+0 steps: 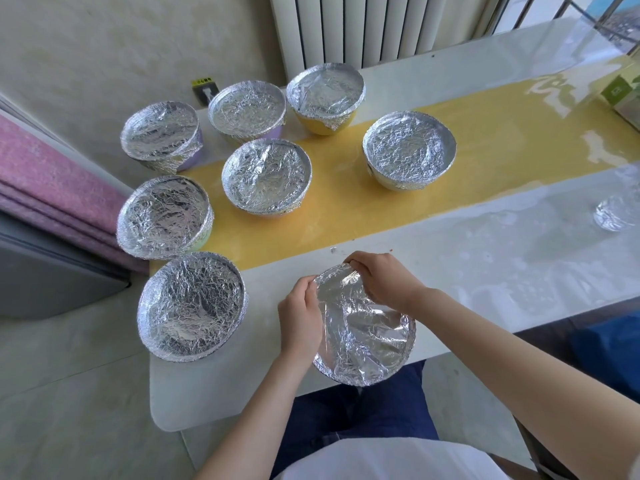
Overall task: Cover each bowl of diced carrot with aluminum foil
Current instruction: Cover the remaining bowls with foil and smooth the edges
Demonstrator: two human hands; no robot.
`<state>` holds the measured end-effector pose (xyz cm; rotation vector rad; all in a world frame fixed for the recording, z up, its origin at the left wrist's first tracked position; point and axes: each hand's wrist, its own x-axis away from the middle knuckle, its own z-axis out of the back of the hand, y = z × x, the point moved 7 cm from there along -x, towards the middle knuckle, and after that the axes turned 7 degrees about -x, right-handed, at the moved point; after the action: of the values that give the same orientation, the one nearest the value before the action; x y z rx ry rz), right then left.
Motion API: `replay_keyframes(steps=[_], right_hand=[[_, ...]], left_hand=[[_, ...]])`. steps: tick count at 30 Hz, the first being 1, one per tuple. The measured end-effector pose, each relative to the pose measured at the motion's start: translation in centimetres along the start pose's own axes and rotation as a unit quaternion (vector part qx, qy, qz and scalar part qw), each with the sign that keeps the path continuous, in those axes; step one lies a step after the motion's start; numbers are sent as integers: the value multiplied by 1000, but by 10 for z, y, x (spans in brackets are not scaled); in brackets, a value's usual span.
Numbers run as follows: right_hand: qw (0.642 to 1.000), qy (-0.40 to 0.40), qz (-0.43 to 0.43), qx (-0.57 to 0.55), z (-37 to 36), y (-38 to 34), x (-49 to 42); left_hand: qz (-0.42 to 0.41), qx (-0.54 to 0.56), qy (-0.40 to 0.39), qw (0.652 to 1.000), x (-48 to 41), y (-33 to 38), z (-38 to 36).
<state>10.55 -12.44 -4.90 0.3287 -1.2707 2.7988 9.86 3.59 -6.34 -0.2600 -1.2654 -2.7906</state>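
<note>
Overhead view of a white table (485,258) with a yellow stripe along it. At 9 o'clock, folded pink fabric (52,174) lies beside the table's left end. From 8 o'clock round to 1 o'clock stand seven covered bowls (266,176), each wrapped in crinkled foil. At 6 o'clock, at the table's near edge, sits an eighth bowl (346,374) under a foil sheet (367,330). The person's left hand (301,317) has its fingers curled, pinching the foil sheet at the bowl's 10 o'clock rim. The right hand (384,278) pinches it with curled fingers at the 12 o'clock rim. At 2 o'clock stands a green box (620,95)
</note>
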Motion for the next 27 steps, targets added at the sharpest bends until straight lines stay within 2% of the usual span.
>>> replay_keyframes(steps=[3,9,12,15,21,24,27], right_hand=[[1000,11,5,4,0,0,-1],[994,-50,-11,99,-2,-4,-11],[994,-69,7,81,-5,-13,-14],[995,-55,18,84,-7,-15,-14],[973,-114,28,198,-11,-27,-18],[977,-138,37,159,-21,-28,-22],[982,-129,26,138,-23,-23,-24]], left_hand=[[-5,-22,13,1000,1,2,2],[-12,-25,18,999,3,3,2],[-11,-23,19,999,3,3,2],[-11,-28,15,999,3,4,1],[-11,-31,40,999,6,6,4],[-16,-33,46,998,6,4,4],[-24,-36,47,998,8,5,4]])
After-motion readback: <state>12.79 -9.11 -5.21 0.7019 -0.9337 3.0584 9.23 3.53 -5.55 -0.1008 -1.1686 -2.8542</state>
